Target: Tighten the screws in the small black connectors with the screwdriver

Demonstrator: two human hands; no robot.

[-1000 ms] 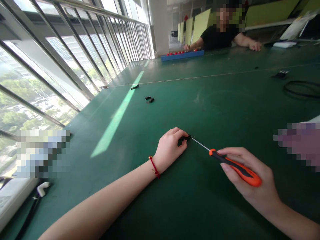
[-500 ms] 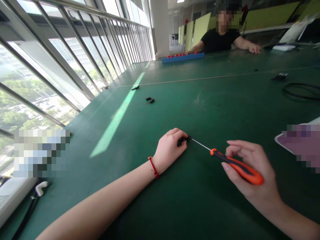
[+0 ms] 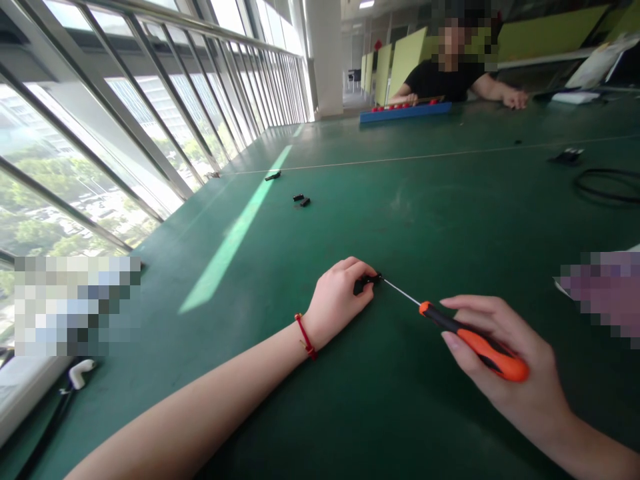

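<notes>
Head cam: L hand (image 3: 340, 293) low over green table (image 3: 450, 220), ctr of view; its thumb & index fingertips pinched on small black pc (image 3: 368, 279); black pc sits at or nr table surface, partly hidden by fingers, exact contact w/ table can't be confirmed; red bracelet (image 3: 305, 337) on L wrist.

R hand (image 3: 523, 397) at R side, fingers loosely curled around handle of screwdriver (image 3: 473, 341), thumb on near side, index finger extended & appearing clear of handle; handle orange/black, butt toward palm; thin metal shaft slopes down & away to L, tip at R end of black pc; whether tip is seated in it, too small to tell.

Beyond L hand: two small black pcs (image 3: 303, 201) lie close together on table; a longer black item (image 3: 273, 176) lies farther off, on sunlit strip (image 3: 240, 230); metal railing (image 3: 200, 27) runs along L edge, w/ windows behind.

Far R: black cable (image 3: 600, 197) in loop; nearer, a pixelated purplish item (image 3: 600, 290) at frame edge. Lower L: white bent item (image 3: 80, 375) beside black cord (image 3: 47, 427).

Far end: person in black shirt (image 3: 443, 81) seated at table, one hand behind blue rack (image 3: 405, 113) w/ red pcs, other hand resting on tabletop.
</notes>
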